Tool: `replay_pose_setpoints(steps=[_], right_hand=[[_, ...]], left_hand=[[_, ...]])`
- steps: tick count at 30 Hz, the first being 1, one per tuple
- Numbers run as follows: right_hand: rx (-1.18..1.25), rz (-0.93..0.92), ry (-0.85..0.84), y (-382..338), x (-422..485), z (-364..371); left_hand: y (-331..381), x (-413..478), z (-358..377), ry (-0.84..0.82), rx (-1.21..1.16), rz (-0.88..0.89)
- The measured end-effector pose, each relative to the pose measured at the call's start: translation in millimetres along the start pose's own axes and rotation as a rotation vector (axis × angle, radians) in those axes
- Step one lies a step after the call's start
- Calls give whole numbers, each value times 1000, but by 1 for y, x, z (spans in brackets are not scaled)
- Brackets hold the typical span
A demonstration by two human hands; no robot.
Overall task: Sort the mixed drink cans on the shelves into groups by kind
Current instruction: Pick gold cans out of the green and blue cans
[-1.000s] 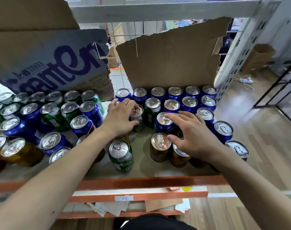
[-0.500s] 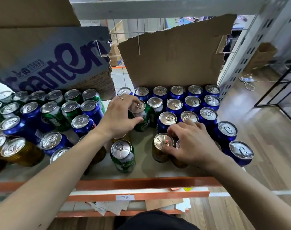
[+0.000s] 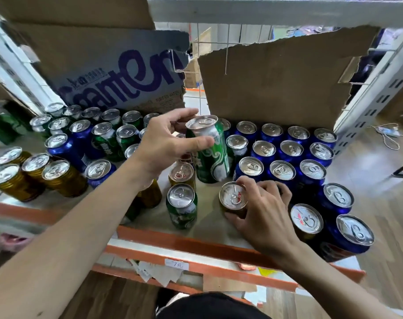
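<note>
Person, two bare arms in view. Left hand (image 3: 163, 146) and right hand (image 3: 265, 215) bare, fingers slim, knuckles and tendons showing on the backs. Left forearm (image 3: 80, 226) bare all the way to the lower left corner, looks thick near the lens from the wide angle; small dark speck (image 3: 38, 314) on it close to the bottom edge. Right forearm (image 3: 322, 279) bare to the lower right edge. Black garment (image 3: 209, 306), rounded, blurry, at bottom centre; fabric and cut cannot be told.

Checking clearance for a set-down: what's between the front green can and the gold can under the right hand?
Nothing: bare shelf separates the front green can from the gold can, per the head view.
</note>
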State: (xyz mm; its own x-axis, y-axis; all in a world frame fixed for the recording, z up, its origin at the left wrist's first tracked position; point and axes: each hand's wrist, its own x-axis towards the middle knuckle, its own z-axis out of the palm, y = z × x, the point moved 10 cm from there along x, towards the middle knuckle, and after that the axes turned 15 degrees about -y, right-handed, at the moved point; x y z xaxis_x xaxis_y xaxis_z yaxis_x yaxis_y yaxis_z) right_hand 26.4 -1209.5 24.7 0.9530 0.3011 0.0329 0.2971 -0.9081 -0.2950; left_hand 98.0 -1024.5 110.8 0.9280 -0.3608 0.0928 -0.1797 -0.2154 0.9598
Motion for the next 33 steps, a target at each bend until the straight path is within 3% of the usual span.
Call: replay_pose_setpoints(steps=[8, 12, 16, 23, 33], right_hand=[[703, -231, -43, -10, 25, -76], [1034, -293, -170, -19, 51, -85], [1096, -330, -188, -44, 65, -89], [1089, -369, -250, -114, 75, -76], [1079, -331, -116, -225, 86, -46]], left_hand=[[17, -42, -30, 142, -129, -1], [26, -68, -45, 209, -110, 1], [25, -94, -70, 311, -78, -13], [20, -140, -120, 348, -9, -4], [2, -199, -240, 373, 117, 16]])
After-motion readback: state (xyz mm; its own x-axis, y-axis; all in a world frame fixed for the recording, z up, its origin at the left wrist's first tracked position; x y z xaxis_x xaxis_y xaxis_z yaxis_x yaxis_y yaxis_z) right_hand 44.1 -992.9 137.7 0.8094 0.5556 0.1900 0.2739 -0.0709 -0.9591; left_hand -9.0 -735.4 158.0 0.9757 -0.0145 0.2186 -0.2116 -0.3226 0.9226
